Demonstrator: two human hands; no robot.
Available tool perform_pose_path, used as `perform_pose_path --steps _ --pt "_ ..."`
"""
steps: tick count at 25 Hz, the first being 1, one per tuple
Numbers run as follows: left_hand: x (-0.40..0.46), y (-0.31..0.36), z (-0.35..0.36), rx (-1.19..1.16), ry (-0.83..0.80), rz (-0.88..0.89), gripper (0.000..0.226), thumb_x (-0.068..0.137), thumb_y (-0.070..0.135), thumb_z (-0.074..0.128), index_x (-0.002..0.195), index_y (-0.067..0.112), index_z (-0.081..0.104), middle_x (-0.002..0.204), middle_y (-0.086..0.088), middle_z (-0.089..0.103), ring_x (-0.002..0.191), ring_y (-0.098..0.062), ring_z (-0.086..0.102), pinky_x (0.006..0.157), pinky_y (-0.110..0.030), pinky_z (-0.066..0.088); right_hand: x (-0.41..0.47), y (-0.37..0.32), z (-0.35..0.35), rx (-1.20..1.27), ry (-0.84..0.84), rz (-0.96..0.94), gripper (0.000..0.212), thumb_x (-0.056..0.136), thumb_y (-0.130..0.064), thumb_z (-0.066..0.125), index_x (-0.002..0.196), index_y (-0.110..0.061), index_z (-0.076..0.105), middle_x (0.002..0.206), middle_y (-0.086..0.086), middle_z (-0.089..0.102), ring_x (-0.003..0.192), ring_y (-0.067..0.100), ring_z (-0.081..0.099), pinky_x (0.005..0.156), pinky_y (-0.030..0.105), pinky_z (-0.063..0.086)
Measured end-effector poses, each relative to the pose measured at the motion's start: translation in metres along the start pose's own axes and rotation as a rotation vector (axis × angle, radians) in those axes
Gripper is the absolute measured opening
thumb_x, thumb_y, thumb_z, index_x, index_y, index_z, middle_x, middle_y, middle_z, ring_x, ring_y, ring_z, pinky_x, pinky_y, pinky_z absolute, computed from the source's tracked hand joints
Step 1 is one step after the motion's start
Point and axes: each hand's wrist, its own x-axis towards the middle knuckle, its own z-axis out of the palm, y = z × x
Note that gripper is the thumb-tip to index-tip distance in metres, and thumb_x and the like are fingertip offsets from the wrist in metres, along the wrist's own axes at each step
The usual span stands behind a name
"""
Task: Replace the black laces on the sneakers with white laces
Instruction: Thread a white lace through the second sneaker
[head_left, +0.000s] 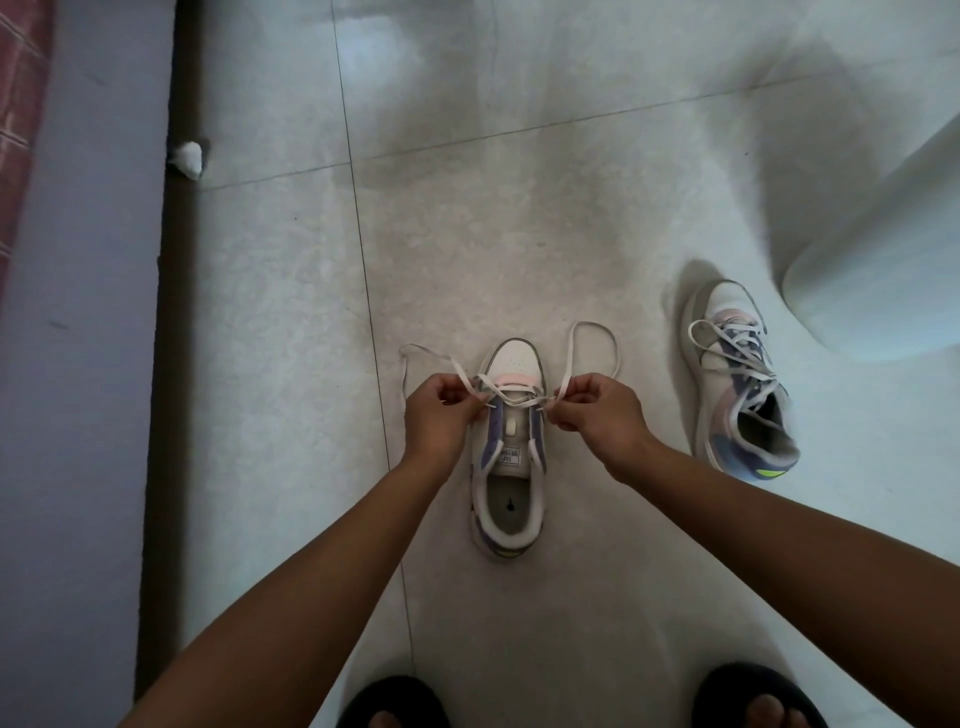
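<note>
A white, purple and pink sneaker (508, 457) stands on the tiled floor in front of me, toe pointing away. A white lace (519, 401) runs through its lowest eyelets near the toe. My left hand (441, 415) pinches the lace's left half beside the eyelets, and its free end loops out to the left. On the other side my right hand (597, 410) pinches the right half, whose end (597, 338) arcs above the toe. A second sneaker (743, 379), laced in white up to its collar, lies at the right.
A dark skirting strip (171, 312) and a pale wall run along the left, with a small white wad (188, 158) at the base. A large pale rounded object (883, 260) stands at the right. My feet in black slippers (395, 701) are at the bottom edge.
</note>
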Motion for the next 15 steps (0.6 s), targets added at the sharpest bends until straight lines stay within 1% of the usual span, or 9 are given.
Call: perform_pose_path --steps 2,5,8,10,12,14,15 --pt "0.000 0.000 0.000 0.089 -0.015 0.070 0.012 0.081 0.006 0.070 0.092 0.006 0.066 0.087 -0.009 0.068 0.085 -0.023 0.066 0.080 -0.038 0.057 0.000 0.001 0.001 -0.065 0.019 -0.034 0.020 0.074 0.001 0.074 0.075 -0.013 0.060 0.069 0.004 0.065 0.064 0.012 0.062 0.060 0.021 0.053" --pt "-0.001 -0.001 0.002 0.293 -0.001 0.219 0.008 0.083 0.013 0.069 0.088 0.009 0.065 0.084 -0.005 0.067 0.079 -0.018 0.063 0.074 -0.032 0.054 -0.001 0.000 0.007 -0.184 0.031 -0.114 0.023 0.075 -0.005 0.076 0.070 -0.017 0.057 0.070 0.004 0.065 0.066 0.014 0.062 0.066 0.027 0.053" --pt "-0.001 0.000 0.004 0.375 0.013 0.293 0.007 0.083 0.014 0.069 0.086 0.010 0.063 0.083 -0.003 0.064 0.076 -0.015 0.060 0.069 -0.025 0.049 -0.003 0.001 0.012 -0.228 0.061 -0.146 0.021 0.076 -0.010 0.076 0.068 -0.017 0.057 0.069 0.001 0.064 0.065 0.013 0.061 0.062 0.022 0.050" --pt "-0.001 0.000 0.003 0.406 0.004 0.334 0.006 0.083 0.012 0.069 0.084 0.012 0.063 0.081 0.000 0.061 0.074 -0.012 0.057 0.065 -0.016 0.045 -0.004 0.001 0.013 -0.258 0.085 -0.157 0.016 0.076 -0.013 0.076 0.069 -0.012 0.062 0.067 -0.001 0.063 0.063 0.010 0.059 0.059 0.017 0.047" --pt "0.000 -0.001 0.001 0.435 -0.027 0.394 0.007 0.082 0.010 0.070 0.083 0.012 0.064 0.081 0.001 0.060 0.072 -0.009 0.055 0.063 -0.010 0.043 -0.007 0.000 0.015 -0.275 0.099 -0.180 0.016 0.077 -0.015 0.076 0.066 -0.011 0.064 0.062 -0.004 0.061 0.059 0.005 0.055 0.054 0.007 0.041" --pt "-0.002 -0.003 0.000 0.455 -0.080 0.453 0.006 0.081 0.008 0.069 0.086 0.010 0.066 0.083 -0.002 0.063 0.075 -0.010 0.058 0.067 -0.013 0.046 -0.011 0.000 0.017 -0.332 0.119 -0.244 0.023 0.079 -0.017 0.074 0.060 -0.011 0.063 0.058 -0.007 0.055 0.055 0.002 0.049 0.051 0.005 0.037" --pt "-0.004 -0.005 0.001 0.467 -0.086 0.469 0.006 0.081 0.008 0.069 0.086 0.009 0.066 0.084 -0.004 0.065 0.076 -0.012 0.059 0.070 -0.018 0.049 -0.013 0.001 0.018 -0.384 0.131 -0.281 0.025 0.081 -0.018 0.072 0.059 -0.010 0.062 0.059 -0.006 0.052 0.056 0.003 0.047 0.053 0.005 0.035"
